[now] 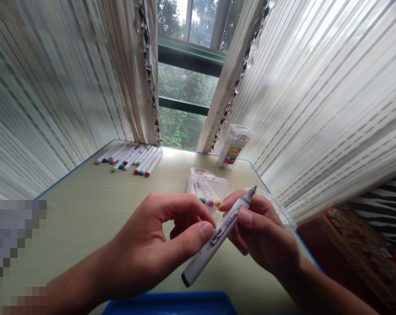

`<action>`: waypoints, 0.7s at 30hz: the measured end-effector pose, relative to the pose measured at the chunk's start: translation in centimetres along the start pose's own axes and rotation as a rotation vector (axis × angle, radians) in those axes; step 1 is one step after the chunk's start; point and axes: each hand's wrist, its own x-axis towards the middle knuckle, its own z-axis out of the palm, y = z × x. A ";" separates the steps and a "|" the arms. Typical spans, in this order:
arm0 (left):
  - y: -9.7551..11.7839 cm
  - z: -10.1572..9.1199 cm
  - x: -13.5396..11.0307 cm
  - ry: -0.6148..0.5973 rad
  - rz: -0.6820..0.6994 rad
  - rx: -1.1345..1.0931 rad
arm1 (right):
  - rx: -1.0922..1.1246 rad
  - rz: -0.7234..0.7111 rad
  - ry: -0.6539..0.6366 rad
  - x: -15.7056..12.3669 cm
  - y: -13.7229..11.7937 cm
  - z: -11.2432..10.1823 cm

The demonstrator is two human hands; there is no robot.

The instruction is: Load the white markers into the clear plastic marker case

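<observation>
Both hands hold one white marker [217,238] over the table, its uncapped dark tip pointing up and right and its blue-capped end pointing down and left. My left hand [158,245] pinches the barrel's middle between thumb and fingers. My right hand [260,236] wraps around the upper part near the tip. Just behind the hands lies a clear plastic case [207,188] with a few markers in it, their green, pink and yellow caps facing me.
A row of several white markers [132,157] lies at the table's far left by the curtain. A second clear marker box [234,146] leans at the far right. A blue tray edge [171,304] is below the hands. Striped curtains flank a window.
</observation>
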 end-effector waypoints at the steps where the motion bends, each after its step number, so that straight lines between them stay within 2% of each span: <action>1: 0.0 0.0 0.0 0.003 0.005 -0.004 | 0.000 0.001 -0.003 0.0 0.0 0.0; 15: 0.1 0.1 -0.2 -0.020 0.022 -0.054 | -0.056 -0.026 -0.109 -0.5 0.9 -0.7; 21: -0.3 0.3 -0.5 -0.020 0.096 -0.063 | -0.081 -0.026 -0.116 -0.6 1.0 -0.9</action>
